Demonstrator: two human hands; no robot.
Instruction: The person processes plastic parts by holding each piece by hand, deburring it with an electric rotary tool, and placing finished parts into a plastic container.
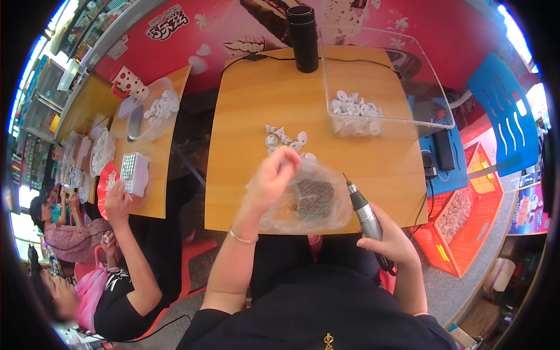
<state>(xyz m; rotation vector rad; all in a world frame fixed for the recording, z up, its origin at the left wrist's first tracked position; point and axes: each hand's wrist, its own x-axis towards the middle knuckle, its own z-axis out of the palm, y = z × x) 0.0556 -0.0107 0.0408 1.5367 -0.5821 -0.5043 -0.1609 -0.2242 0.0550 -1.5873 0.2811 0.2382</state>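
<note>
While right hand (395, 238) grips screwdriver (366, 217), left hand (274, 178) curled, contents unclear

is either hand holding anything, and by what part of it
The right hand holds an electric screwdriver by the rear part of its body. Whether the left hand holds anything cannot be told.

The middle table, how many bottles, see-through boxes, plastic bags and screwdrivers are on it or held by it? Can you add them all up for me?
Black bottle: 1
See-through box: 1
Plastic bag: 1
Screwdriver, held in the right hand: 1
Total: 4
</note>
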